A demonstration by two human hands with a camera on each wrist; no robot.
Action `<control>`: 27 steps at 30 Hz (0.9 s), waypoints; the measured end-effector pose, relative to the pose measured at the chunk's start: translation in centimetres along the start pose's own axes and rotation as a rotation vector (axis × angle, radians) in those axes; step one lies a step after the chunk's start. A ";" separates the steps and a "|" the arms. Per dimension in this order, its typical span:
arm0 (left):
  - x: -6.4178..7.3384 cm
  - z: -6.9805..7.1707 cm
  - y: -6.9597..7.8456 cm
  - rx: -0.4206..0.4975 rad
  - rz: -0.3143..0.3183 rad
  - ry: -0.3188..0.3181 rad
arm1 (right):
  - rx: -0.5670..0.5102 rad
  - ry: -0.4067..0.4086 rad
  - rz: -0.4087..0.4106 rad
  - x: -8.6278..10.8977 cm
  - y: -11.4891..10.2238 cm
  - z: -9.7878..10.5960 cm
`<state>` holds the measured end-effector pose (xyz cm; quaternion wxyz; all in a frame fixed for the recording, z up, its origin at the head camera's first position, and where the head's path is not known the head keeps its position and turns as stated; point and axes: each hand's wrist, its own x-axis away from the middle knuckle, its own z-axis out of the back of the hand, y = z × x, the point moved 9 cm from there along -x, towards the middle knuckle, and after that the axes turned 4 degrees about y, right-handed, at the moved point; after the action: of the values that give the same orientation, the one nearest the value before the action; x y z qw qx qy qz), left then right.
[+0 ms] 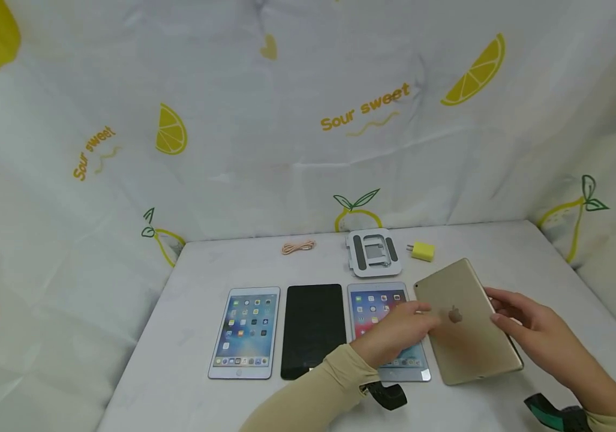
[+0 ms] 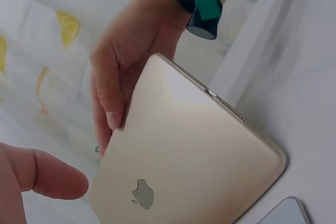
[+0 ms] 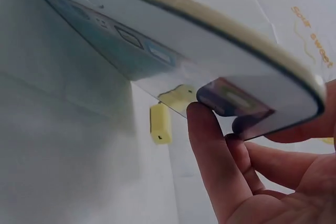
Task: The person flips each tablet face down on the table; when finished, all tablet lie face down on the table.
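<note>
Table bears a gold tablet, tilted beside a white tablet; the right hand grips its edge, apparently keeping it raised, while the left hand, ungripping, sits by its back; yellow charger beyond.

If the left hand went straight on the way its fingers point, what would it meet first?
Most likely the gold tablet, held tilted by the right hand; whether the left hand already touches it is hard to tell.
</note>
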<state>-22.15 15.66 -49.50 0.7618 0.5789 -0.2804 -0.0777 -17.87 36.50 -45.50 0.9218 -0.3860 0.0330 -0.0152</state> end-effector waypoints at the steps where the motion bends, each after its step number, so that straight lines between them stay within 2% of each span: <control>1: 0.0 0.0 0.0 -0.007 -0.002 -0.002 | 0.006 0.001 -0.004 -0.1 0.1 0.0; 5: 0.0 0.3 0.0 -0.027 -0.004 0.018 | 0.035 0.031 0.007 -0.2 0.4 0.0; 10: -0.1 0.3 -0.2 -0.056 0.023 0.035 | 0.138 0.089 0.042 -0.3 0.8 0.0; 15: 0.0 0.1 -0.7 -0.074 0.056 0.037 | 0.214 0.032 -0.012 -0.9 1.8 -0.8; 20: 0.2 -0.3 -1.4 -0.070 0.072 0.034 | 0.251 -0.013 -0.096 -0.6 2.8 -1.7; 27: 0.0 -0.4 -0.8 -0.055 0.052 0.035 | 0.261 -0.038 -0.159 -0.9 3.3 -1.9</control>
<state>-21.72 15.72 -50.34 0.7838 0.5516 -0.2799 -0.0553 -18.93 37.53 -49.10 0.9605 -0.2644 -0.0172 -0.0850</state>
